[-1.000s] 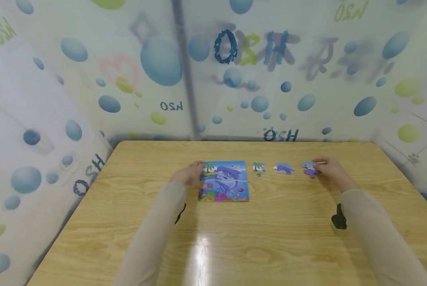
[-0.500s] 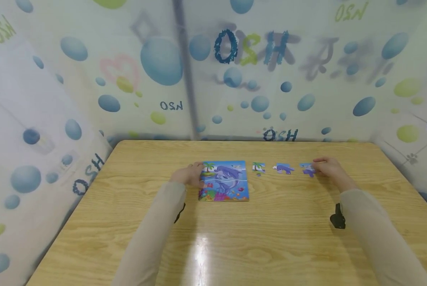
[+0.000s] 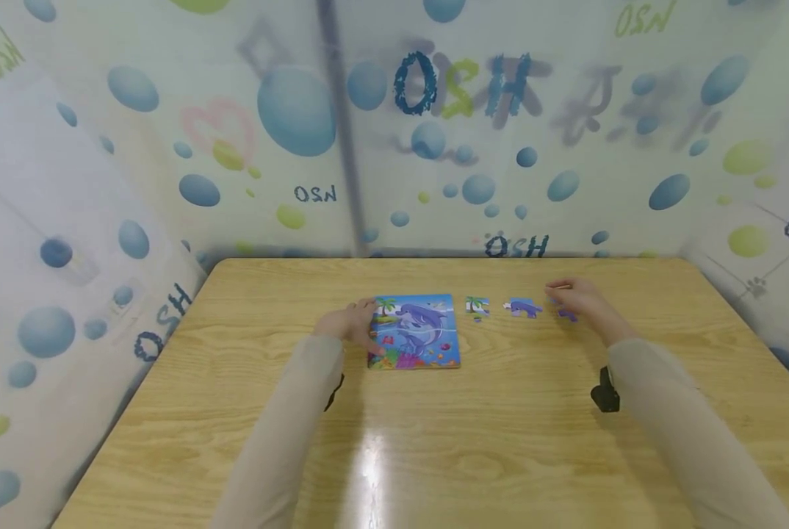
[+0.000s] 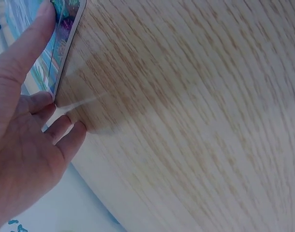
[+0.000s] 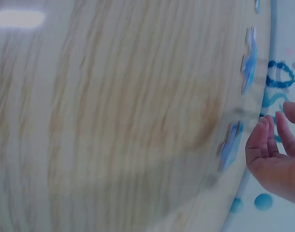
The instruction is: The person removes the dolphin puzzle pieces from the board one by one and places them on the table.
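Observation:
A square jigsaw puzzle (image 3: 427, 330) with a dolphin picture lies flat on the table. My left hand (image 3: 343, 323) holds its left side. In the left wrist view the thumb rests across the puzzle face (image 4: 65, 34) and a fingertip meets its corner. To the right, a palm-tree jigsaw piece (image 3: 477, 303) and a dolphin jigsaw piece (image 3: 523, 307) lie apart in a row. My right hand (image 3: 581, 300) hovers over a third jigsaw piece (image 3: 568, 316), partly covering it. The right wrist view shows those fingers loosely bent, holding nothing, beside that piece (image 5: 230, 147).
The pale wooden table (image 3: 487, 441) ends at a back edge close beyond the pieces. Behind it hangs a white curtain (image 3: 401, 169) with blue and green dots and lettering. A dark wrist strap (image 3: 606, 393) shows below the right sleeve.
The right hand slid the third piece slightly left, then let go and moved up and left over it. The left hand stays at the puzzle, its thumb a little lower.

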A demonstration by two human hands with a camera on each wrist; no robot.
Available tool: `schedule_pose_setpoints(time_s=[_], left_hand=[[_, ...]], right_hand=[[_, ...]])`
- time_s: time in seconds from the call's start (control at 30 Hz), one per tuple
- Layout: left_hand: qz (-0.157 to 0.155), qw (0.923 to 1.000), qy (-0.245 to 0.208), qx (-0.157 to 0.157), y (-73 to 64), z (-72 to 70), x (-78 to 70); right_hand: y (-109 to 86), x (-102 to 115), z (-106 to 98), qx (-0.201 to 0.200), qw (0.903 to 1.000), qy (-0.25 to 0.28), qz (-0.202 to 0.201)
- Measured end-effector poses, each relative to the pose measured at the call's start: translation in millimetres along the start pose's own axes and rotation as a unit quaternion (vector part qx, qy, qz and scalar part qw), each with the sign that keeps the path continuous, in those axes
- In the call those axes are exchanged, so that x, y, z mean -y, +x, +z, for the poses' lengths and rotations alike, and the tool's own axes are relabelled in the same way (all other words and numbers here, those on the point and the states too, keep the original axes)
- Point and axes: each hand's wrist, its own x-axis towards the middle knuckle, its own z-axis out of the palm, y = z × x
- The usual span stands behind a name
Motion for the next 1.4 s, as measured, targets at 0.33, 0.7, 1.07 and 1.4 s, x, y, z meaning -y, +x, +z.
schedule_pose_setpoints(time_s=[0.33, 0.7, 1.07, 1.4], left_hand=[[-0.003, 0.9999, -0.012, -0.001, -1.1, 1.6, -1.0], [-0.010, 0.9997, -0.021, -0.001, -4.3, 0.8, -1.8], [-0.006, 0.9998, -0.020, -0.001, -5.8, -1.5, -3.0], [-0.007, 0.9998, -0.020, -0.002, -2.7, -0.4, -1.7]], right_hand=[[10.7, 39, 30, 0.048, 0.9985, 0.001, -0.026], [15.6, 70, 60, 0.099, 0.9931, 0.012, -0.063], [20.3, 96, 97, 0.122, 0.9900, 0.022, -0.068], [23.7, 119, 142, 0.129, 0.9889, -0.014, -0.073]])
